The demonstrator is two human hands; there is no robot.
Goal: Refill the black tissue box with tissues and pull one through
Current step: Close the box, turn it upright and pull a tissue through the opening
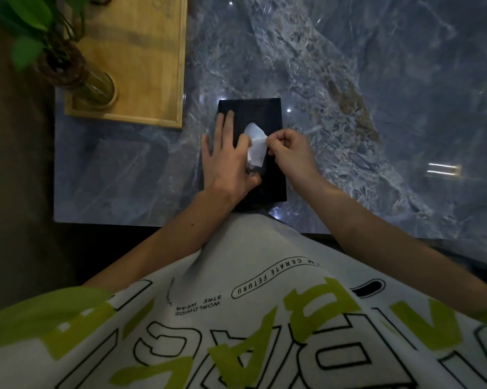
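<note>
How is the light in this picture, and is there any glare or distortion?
Head view: dim overall; small white glare spots on the marble table near the black tissue box; wide-angle bending at the edges; the tissue pinched by the right hand stands out pale.

The shirt [264, 248] reads "WORLDWIDE STRE WEAR" and, in an oval outline, "CERATE FETURU".

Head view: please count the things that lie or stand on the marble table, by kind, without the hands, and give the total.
Black tissue box: 1
White tissue: 1
Wooden tray: 1
Glass vase with plant: 1
Total: 4
</note>
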